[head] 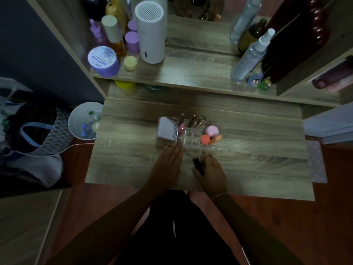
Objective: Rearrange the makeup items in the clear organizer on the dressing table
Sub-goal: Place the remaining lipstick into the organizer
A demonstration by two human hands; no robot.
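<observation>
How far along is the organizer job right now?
Partway, by the look of it. The clear organizer already holds a white box on its left, upright pink and rose-gold tubes at the back, and a pink jar and orange cap on the right. The right hand holds a black tube outside it; the left hand rests flat by its front. The middle front compartments look empty.

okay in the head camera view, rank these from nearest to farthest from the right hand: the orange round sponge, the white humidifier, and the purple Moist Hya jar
Measured from the right hand, which holds a dark tube:
1. Orange round sponge, in the clear organizer's right compartment, just beyond the hand.
2. Purple Moist Hya jar, far left on the upper shelf.
3. White humidifier, back of that shelf; close to the jar's range, so this order is tentative.
</observation>
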